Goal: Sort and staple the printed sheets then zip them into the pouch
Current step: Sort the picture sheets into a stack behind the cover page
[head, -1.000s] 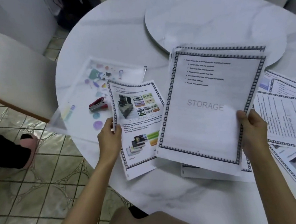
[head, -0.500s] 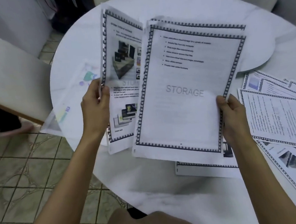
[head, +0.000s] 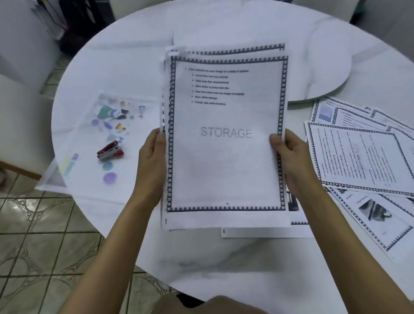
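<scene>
Matt paper sheets (head: 226,160), glossy marble table (head: 236,260)

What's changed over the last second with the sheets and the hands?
The left hand lifted the picture sheet off the table and swung it right, behind the STORAGE page; they now form one stack, gripped by the left hand at its left edge and the right hand at its right. Unchanged: the stapler lies on the pouch, loose sheets spread at the right.

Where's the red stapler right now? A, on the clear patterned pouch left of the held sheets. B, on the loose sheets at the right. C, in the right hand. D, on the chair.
A: the red stapler lies on the pouch, left of the held stack of sheets.
</scene>
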The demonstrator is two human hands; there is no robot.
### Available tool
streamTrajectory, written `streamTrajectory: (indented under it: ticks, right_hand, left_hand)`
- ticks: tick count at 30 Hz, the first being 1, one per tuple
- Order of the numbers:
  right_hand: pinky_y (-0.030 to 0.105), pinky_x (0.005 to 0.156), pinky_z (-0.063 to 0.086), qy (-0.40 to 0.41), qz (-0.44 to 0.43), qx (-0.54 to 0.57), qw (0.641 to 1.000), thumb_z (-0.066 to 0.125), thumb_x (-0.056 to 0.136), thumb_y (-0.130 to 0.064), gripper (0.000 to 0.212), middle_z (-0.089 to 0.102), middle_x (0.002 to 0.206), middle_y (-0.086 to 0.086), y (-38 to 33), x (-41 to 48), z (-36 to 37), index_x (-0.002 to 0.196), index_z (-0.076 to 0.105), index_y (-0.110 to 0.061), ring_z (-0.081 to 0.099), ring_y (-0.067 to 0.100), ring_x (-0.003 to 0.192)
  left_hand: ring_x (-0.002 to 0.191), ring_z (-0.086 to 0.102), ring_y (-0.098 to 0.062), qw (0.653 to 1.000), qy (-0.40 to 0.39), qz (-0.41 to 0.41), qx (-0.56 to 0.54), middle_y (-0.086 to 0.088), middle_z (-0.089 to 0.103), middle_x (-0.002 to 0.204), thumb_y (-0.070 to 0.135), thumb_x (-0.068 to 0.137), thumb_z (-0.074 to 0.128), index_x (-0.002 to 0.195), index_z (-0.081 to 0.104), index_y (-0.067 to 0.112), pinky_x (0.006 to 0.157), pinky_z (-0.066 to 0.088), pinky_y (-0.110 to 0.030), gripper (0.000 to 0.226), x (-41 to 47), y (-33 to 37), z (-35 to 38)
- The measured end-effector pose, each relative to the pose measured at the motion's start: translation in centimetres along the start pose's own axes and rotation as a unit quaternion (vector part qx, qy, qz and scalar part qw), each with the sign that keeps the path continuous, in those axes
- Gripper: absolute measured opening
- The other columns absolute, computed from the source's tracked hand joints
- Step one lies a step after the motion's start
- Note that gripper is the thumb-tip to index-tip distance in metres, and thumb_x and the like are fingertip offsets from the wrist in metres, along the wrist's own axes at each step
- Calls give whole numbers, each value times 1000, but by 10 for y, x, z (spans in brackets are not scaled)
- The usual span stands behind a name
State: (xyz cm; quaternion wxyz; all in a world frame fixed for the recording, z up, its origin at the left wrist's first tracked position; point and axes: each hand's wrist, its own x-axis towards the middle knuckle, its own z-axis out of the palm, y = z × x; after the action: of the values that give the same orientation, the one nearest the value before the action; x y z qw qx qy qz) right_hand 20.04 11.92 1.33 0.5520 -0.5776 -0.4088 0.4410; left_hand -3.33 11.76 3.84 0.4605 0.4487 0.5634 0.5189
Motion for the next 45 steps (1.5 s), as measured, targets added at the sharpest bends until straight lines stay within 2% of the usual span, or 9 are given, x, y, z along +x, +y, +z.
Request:
streamTrajectory:
  ticks: [4,11,17,20,23,29,34,40,45]
  right_hand:
    - [19,67,52,1,23,-26,999,49,96,-14,17,66,81,-8,9,-12,-9,85,60,-20,62,2,70]
    - [27,64,45,36,36,-42,998,51,95,-22,19,55,76,2,14,-19,-31,77,51,-17,52,17,73]
    - [20,67,52,59,67,68,994,50,96,-20,15,64,87,-1,13,-22,-50,95,57,-7,62,10,78]
    - [29,81,51,27,107,110,988,49,95,-28,19,66,102,0,11,-18,-60,100,60,-14,61,14,95]
    - [46,101,44,-37,183,163,969,47,93,-47,44,60,127,10,4,-16,-70,121,60,-16,56,27,117]
    - [33,82,51,-142,203,269,931,35,98,-41,43,72,95,1,0,-20,-92,95,72,-20,67,16,90]
    - [33,84,55,-58,125,169,976,53,90,-23,32,70,110,6,-6,-16,-116,118,60,-9,65,19,102]
    - [18,67,53,52,-10,-11,999,50,94,-11,16,69,84,-11,-28,-12,-140,91,60,-23,65,0,75]
    - [32,81,49,54,-37,-111,992,53,94,-18,14,64,88,-9,-29,-10,-153,87,59,-28,59,10,82]
  left_hand:
    - [80,57,-2,999,-47,-9,18,7,60,89,30,100,33,97,56,13,70,48,-13,29,-12,-8,15]
    - [94,62,-11,988,-105,90,76,11,62,100,20,95,49,107,54,20,83,53,-32,13,-21,14,37]
    - [95,62,-10,958,-222,164,76,3,63,101,21,91,52,105,54,16,83,53,-28,15,-23,63,78]
    - [96,64,-20,944,-266,182,65,-11,63,106,14,93,52,108,54,8,83,55,-33,17,-27,86,100]
    - [94,64,-26,937,-288,190,46,-22,61,107,11,94,50,111,53,0,80,56,-37,21,-34,101,119]
    - [89,65,-21,936,-297,187,30,-10,61,100,15,93,51,106,52,8,77,58,-36,15,-39,109,131]
    - [97,64,-25,959,-232,157,44,-16,63,109,18,91,52,111,53,7,85,56,-40,23,-26,89,119]
    - [100,63,-15,981,-174,72,56,1,63,110,16,93,52,112,52,19,86,54,-29,19,-20,42,123]
    - [82,63,-13,982,-168,-41,78,-2,64,97,17,95,49,109,50,19,66,52,-23,15,-24,-6,125]
